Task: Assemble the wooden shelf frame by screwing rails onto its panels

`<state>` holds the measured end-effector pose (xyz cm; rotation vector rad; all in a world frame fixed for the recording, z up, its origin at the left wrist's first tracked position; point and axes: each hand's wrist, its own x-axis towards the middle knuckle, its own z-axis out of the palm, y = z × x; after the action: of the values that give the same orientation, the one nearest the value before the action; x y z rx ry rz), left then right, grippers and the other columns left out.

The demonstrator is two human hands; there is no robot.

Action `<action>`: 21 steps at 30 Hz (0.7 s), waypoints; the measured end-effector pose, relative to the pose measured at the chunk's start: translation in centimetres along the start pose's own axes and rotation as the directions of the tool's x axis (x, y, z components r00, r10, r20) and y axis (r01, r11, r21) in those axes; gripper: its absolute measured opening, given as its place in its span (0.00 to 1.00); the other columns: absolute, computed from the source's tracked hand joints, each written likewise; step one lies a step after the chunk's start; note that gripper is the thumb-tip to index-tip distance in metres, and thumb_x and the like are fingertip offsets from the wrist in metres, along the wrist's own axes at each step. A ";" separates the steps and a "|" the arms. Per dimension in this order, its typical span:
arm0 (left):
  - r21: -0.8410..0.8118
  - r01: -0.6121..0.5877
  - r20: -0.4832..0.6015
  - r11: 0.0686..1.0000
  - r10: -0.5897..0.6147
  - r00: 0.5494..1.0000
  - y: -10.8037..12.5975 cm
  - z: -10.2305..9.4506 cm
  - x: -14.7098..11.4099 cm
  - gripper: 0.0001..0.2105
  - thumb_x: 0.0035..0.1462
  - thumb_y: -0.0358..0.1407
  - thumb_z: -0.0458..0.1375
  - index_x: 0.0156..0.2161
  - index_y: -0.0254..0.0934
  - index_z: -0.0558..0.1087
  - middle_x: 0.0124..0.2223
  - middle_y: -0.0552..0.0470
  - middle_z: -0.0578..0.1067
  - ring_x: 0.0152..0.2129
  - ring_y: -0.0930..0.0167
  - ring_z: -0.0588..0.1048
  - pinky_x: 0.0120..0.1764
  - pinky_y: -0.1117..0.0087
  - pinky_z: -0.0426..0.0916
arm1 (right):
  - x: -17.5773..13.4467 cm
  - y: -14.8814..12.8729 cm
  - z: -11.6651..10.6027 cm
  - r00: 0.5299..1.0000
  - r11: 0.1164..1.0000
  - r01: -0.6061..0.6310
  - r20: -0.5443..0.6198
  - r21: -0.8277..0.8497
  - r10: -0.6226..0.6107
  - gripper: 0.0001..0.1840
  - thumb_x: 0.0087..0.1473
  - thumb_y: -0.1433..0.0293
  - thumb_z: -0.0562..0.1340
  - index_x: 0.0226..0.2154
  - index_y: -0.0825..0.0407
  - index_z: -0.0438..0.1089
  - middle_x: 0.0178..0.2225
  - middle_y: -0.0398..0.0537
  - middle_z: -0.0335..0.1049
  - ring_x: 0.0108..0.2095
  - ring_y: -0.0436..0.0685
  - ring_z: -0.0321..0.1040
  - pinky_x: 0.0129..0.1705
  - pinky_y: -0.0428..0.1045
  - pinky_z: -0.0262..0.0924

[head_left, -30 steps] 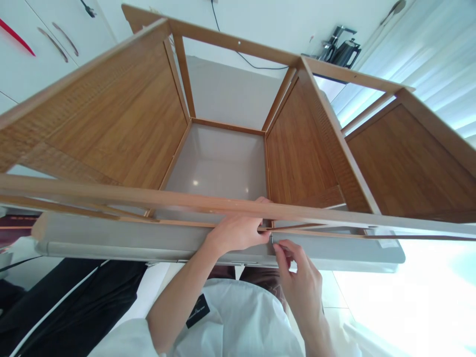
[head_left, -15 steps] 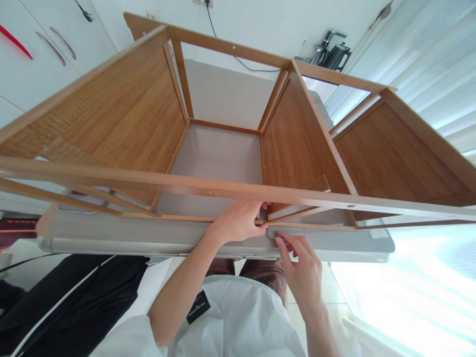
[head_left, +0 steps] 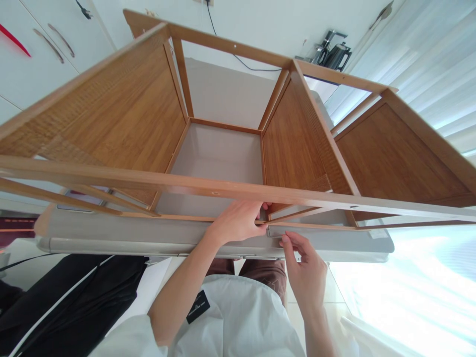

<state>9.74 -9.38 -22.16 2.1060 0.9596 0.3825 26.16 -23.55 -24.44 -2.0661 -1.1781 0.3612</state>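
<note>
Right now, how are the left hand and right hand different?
The left hand grips the lower rail, while the right hand pinches a thin metal piece. The left hand's fingers curl past the rail; the right hand is outside the wooden frame. Both hands are bare.

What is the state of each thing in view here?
Left hand: closed on the wooden rack
Right hand: pinched at the end of the thin metal rod
Wooden rack: resting on the grey surface
Cabinet doors: shut
Plug: unplugged, hanging
Curtain: hanging in folds
Kettle: upright, lid too small to tell
</note>
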 end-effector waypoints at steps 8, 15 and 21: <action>-0.011 0.011 -0.001 1.000 -0.012 1.000 0.1 0.0 0.0 0.11 0.53 0.38 0.62 0.42 0.42 0.71 0.35 0.55 0.75 0.33 0.66 0.77 0.41 0.64 0.69 | 0.1 -0.8 -0.5 0.954 0.931 -0.289 0.144 0.224 0.262 0.22 0.53 0.51 0.67 0.43 0.50 0.76 0.35 0.49 0.81 0.32 0.57 0.78 0.36 0.50 0.71; -0.021 -0.005 -0.013 1.000 0.005 1.000 0.1 0.1 0.0 0.11 0.52 0.37 0.63 0.41 0.42 0.70 0.41 0.54 0.78 0.34 0.66 0.76 0.40 0.65 0.69 | 0.1 -1.7 0.2 0.933 0.853 -0.361 0.148 0.378 0.329 0.26 0.50 0.50 0.69 0.41 0.54 0.74 0.30 0.51 0.80 0.25 0.55 0.74 0.24 0.47 0.66; -0.021 -0.005 -0.020 1.000 0.005 1.000 -0.1 0.2 0.0 0.12 0.52 0.38 0.64 0.42 0.41 0.70 0.44 0.54 0.78 0.33 0.67 0.76 0.37 0.66 0.67 | 0.0 -1.9 0.2 0.901 0.829 -0.433 0.148 0.353 0.408 0.27 0.48 0.48 0.70 0.38 0.55 0.78 0.31 0.53 0.81 0.21 0.54 0.72 0.26 0.49 0.70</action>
<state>9.77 -9.39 -22.37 2.0894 0.9575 0.4151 24.85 -22.84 -23.26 -1.9579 -0.6063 0.8085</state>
